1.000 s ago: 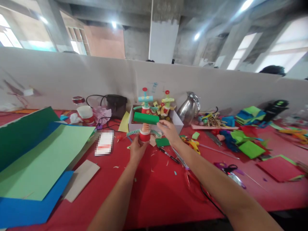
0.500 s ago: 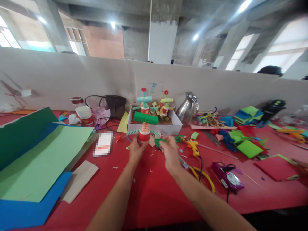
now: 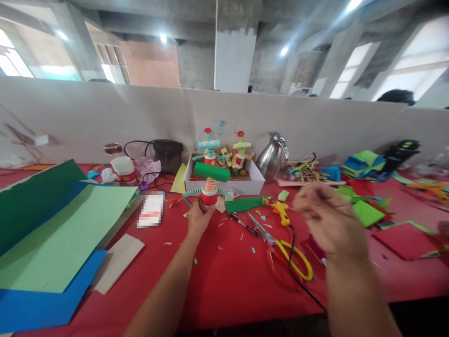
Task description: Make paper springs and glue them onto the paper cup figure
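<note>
My left hand point(image 3: 198, 218) is closed round the red cup base of a paper robot figure point(image 3: 209, 188), which stands upright on the red table point(image 3: 231, 276) with a green roll on top and teal spring arms. My right hand point(image 3: 329, 220) is raised over the table's right side, blurred by motion; its fingers look curled, and I cannot make out anything in them. A strip of green paper point(image 3: 243, 204) lies just right of the figure. Yellow-handled scissors point(image 3: 287, 250) and a yellow glue gun point(image 3: 280, 211) lie between my two hands.
A white box point(image 3: 245, 186) behind the figure holds two finished paper robots point(image 3: 224, 152). A steel jug point(image 3: 271, 157) stands to its right. Large green and blue paper sheets point(image 3: 52, 234) cover the left. Coloured paper scraps point(image 3: 365, 187) litter the right. A white partition point(image 3: 105, 117) backs the table.
My right hand left the green roll, dropped to the green paper strip, then swung away to the right and up. The left hand stayed on the figure's base.
</note>
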Motion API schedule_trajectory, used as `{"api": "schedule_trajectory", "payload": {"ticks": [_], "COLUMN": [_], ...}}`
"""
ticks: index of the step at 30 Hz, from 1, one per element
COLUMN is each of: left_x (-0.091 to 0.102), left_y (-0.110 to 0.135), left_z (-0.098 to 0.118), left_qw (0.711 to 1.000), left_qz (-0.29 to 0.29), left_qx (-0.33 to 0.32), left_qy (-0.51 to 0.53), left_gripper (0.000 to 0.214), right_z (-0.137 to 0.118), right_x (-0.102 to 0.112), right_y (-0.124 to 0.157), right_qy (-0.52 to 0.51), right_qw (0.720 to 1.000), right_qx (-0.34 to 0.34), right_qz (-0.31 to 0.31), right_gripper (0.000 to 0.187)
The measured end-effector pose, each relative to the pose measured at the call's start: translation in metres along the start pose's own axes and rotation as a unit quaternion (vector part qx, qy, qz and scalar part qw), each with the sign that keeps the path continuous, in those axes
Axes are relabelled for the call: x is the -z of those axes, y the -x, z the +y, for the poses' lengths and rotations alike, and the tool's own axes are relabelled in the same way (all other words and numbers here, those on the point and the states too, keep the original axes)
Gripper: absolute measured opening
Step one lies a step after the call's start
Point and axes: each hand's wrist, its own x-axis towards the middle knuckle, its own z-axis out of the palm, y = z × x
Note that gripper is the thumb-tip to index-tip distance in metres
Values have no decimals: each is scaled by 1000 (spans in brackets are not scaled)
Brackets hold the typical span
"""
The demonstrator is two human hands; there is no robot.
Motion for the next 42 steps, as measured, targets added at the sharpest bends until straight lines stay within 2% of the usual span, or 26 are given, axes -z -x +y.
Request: {"api": "schedule_trajectory", "payload": {"ticks": [2,3,4,5,6,7,8,9,10,12,13,14,16,17,19,20,22,24,26,27,28,30,33,36,39,42], "left_x": [0,1,1,1,1,0,0,0,1,6,11,16,30,38,53,61,75,90,109,119,131,158,199,226,233,232], "left_y": [0,1,1,2,2,3,4,5,6,9,12,17,29,38,60,73,101,128,148,156,161,169,181,200,213,206], "left_z": [-1,0,0,1,1,2,3,5,6,11,15,20,31,37,48,51,54,51,43,39,35,28,26,29,31,32], "left_qw": [1000,1000,1000,1000,1000,1000,1000,1000,1000,998,997,994,989,988,983,979,971,959,939,936,938,944,927,906,913,915], "left_qz": [2,3,4,4,5,6,7,9,11,18,22,26,29,23,11,-1,-43,-128,-222,-228,-205,-70,63,182,168,137], "left_qx": [-6,-6,-6,-4,-4,-5,-9,-15,-20,-21,-14,-6,-1,-17,-72,-97,-132,-151,-155,-146,-133,-92,-65,-21,24,23], "left_qy": [-12,-18,-21,-21,-19,-16,-13,-13,-18,-53,-78,-105,-145,-153,-169,-180,-194,-203,-211,-225,-246,-309,-365,-381,-372,-379], "left_gripper": [63,64,65,66,67,67,67,66,65,65,65,64,58,51,38,35,32,34,39,40,40,39,40,25,21,25], "right_z": [-14,-19,-23,-26,-28,-27,-24,-20,-14,-3,1,4,7,9,16,22,39,57,71,75,79,83,89,97,106,113], "right_x": [32,45,58,69,79,88,97,105,111,118,117,113,92,77,42,24,-8,-29,-42,-47,-50,-56,-65,-73,-77,-76], "right_y": [-6,-9,-12,-15,-19,-24,-29,-34,-39,-43,-42,-37,-20,-7,21,36,67,95,118,126,132,138,140,142,150,157], "right_qy": [111,223,343,428,480,494,490,511,558,669,691,691,643,620,565,547,558,562,549,540,530,513,486,442,415,408], "right_qw": [986,951,900,849,817,811,825,833,822,742,722,721,761,780,811,810,770,742,731,733,738,754,784,816,835,846], "right_qx": [75,116,144,166,174,173,155,115,66,27,34,48,65,65,101,138,175,171,154,147,143,140,147,147,133,98], "right_qz": [98,180,229,259,268,261,235,176,98,34,0,-27,-59,-57,-115,-161,-254,-324,-375,-387,-393,-386,-358,-341,-337,-330], "right_gripper": [18,16,16,20,27,35,43,49,54,58,56,51,35,32,29,30,51,65,66,62,58,49,42,31,26,29]}}
